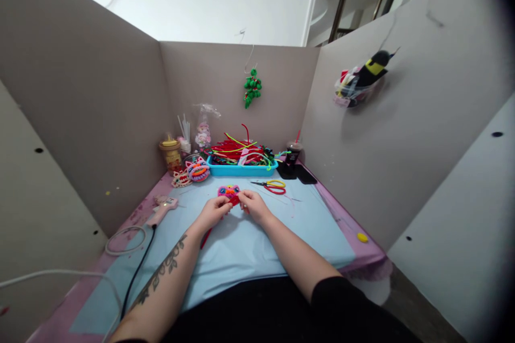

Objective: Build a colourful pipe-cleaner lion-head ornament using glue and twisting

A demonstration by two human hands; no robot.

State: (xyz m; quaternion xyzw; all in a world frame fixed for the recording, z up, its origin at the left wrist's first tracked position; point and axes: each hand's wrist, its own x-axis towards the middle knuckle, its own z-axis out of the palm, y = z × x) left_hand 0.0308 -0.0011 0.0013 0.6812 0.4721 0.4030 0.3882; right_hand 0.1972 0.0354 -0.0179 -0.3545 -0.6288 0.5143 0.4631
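Observation:
My left hand (212, 211) and my right hand (252, 206) meet over the light blue mat (241, 246), fingers pinched together. Between them they hold a small pink and red fuzzy craft piece (229, 192) made of pipe cleaners. A red pipe cleaner (206, 238) trails from it down under my left wrist. My left forearm carries a tattoo.
Yellow-and-red scissors (270, 186) lie just beyond my right hand. A blue tray (241, 169) of pipe cleaners stands at the back, with finished fuzzy figures (197, 170), a jar (171, 153) and a dark cup (293, 153) beside it. A glue gun (163, 209) with its cord lies at left. Cardboard walls enclose the desk.

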